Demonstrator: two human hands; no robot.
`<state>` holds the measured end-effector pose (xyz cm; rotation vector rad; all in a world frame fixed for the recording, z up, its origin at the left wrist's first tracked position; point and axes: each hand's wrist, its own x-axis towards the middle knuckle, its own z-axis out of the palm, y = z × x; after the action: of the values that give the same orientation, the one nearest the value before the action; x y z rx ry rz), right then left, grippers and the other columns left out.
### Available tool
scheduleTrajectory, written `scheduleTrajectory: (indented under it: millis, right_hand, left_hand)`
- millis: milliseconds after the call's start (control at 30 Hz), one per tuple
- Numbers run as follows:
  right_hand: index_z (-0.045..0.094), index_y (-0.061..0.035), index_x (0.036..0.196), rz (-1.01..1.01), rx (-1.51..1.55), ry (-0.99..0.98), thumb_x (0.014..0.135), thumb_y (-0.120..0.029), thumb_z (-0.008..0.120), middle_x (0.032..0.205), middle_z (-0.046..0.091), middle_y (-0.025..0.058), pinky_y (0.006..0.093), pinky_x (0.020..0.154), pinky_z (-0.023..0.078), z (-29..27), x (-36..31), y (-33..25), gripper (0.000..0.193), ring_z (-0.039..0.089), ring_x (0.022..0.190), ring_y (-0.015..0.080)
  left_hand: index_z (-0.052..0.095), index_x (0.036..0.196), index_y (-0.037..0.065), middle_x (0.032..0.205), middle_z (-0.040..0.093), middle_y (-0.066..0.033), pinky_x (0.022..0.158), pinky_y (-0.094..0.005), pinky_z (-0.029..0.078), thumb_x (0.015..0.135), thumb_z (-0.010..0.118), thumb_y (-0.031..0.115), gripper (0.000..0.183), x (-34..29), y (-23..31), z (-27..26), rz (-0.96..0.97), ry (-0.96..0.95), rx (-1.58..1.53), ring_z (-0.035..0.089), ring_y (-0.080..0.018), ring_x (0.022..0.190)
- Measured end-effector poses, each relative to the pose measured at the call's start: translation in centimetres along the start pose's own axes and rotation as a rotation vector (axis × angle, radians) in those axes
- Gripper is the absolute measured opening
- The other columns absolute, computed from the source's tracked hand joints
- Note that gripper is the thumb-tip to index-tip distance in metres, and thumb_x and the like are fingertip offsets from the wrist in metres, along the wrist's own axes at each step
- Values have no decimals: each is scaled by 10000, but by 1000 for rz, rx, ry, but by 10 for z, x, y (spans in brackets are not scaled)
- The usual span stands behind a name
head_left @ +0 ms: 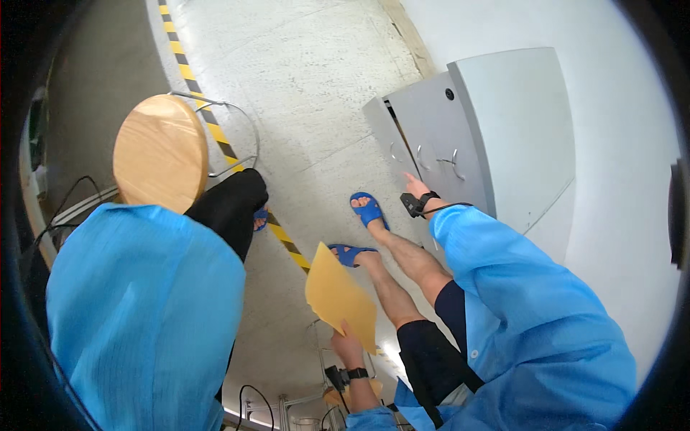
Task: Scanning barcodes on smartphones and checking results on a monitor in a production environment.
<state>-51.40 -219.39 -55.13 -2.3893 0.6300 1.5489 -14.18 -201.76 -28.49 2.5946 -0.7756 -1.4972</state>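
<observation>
My left hand [348, 346] is closed on the lower edge of a flat yellow-tan paper sheet [340, 298], which hangs in front of my legs. To the right, my right hand [415, 187] reaches toward the front of a grey drawer cabinet [438, 133]. Its index finger is stretched out near the curved metal handles, and nothing shows in this hand. A dark gap runs beside the lowest drawer front [388, 136]. Each of my wrists carries a black strapped device with a cable.
At the left, a person in a blue coat [147, 309] is beside a round wooden stool [162, 151] with metal legs. Yellow-black floor tape [215, 133] runs between us. A white wall [618, 144] stands behind the cabinet. Cables and metal frames show at the lower edge.
</observation>
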Motion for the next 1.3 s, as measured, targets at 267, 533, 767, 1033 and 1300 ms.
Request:
scheduleTrajectory:
  millis: [267,533,767,1033,1300]
  right_hand:
    - [644,-80,1116,102,-812,49,824,-637,452,1044,664,130,340,829,453,43,52,0,658,606,905,232]
    - [529,-5,1273,413,-398,38,899,-223,388,1360,457,196,501,1081,255,-49,41,88,455,341,1329,333]
    - [636,-55,941,373,477,196,793,-269,547,843,668,109,508,679,448,-91,35,84,276,641,798,339]
    - [650,-127,1052,-54,922,207,804,-462,558,904,665,209,452,786,496,-113,-123,-68,427,634,865,378]
    - [534,7,1231,-713,1724,-83,925,-362,559,1105,637,63,329,924,440,-264,-372,-255,480,576,1038,156]
  left_hand:
    - [551,1106,-104,1005,649,-184,730,-375,489,958,498,191,334,-47,-33,-5,-2,115,-385,628,-257,863]
    - [500,1196,-83,1139,594,-164,836,-332,469,968,503,221,380,-45,-59,40,-165,179,-465,578,-232,978]
    - [528,1173,-59,1135,589,-122,866,-323,463,960,527,213,346,-61,-76,23,-104,257,-495,548,-210,1014]
    - [485,1226,-68,1188,577,-159,926,-346,423,942,557,232,419,-156,-62,20,-372,113,-701,547,-222,1065]
    - [473,1253,-40,1206,561,-99,906,-303,430,922,589,230,442,-326,-127,-42,175,242,-1086,535,-187,1070]
